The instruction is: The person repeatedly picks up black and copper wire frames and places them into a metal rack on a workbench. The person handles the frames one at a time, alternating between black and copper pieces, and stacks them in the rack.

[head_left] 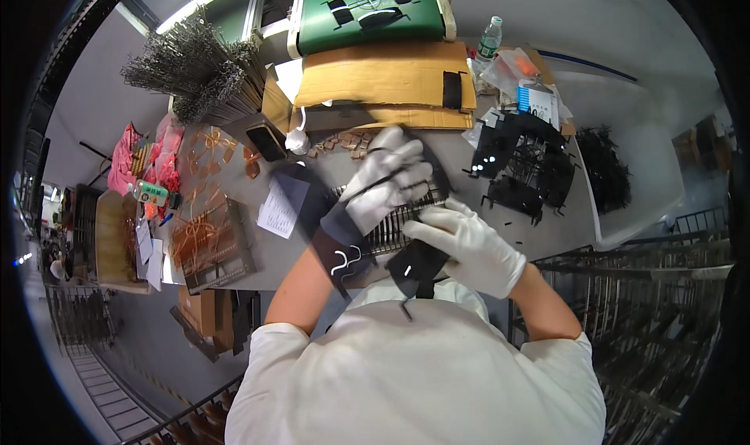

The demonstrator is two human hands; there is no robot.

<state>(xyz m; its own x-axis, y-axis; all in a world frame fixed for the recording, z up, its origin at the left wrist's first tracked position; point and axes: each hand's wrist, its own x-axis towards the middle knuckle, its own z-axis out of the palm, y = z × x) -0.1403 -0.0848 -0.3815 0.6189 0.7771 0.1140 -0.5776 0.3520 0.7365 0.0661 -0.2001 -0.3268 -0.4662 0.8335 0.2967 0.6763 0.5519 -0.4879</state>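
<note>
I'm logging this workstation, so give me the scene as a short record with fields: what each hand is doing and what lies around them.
left hand: white-gloved left hand raised over the grey worktable, fingers on a thin black flat cut-out piece
right hand: white-gloved right hand gripping a black flat part at the table's near edge
between hands: dark slotted rack
left of hands: white paper slip, tray of copper-coloured parts
right of hands: heap of black cut-out frames
behind: brown cardboard sheets, clear plastic bottle

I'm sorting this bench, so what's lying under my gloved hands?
Under the left hand and right hand lies a ribbed rack with black flat pieces on the grey table. Its middle is covered.
</note>
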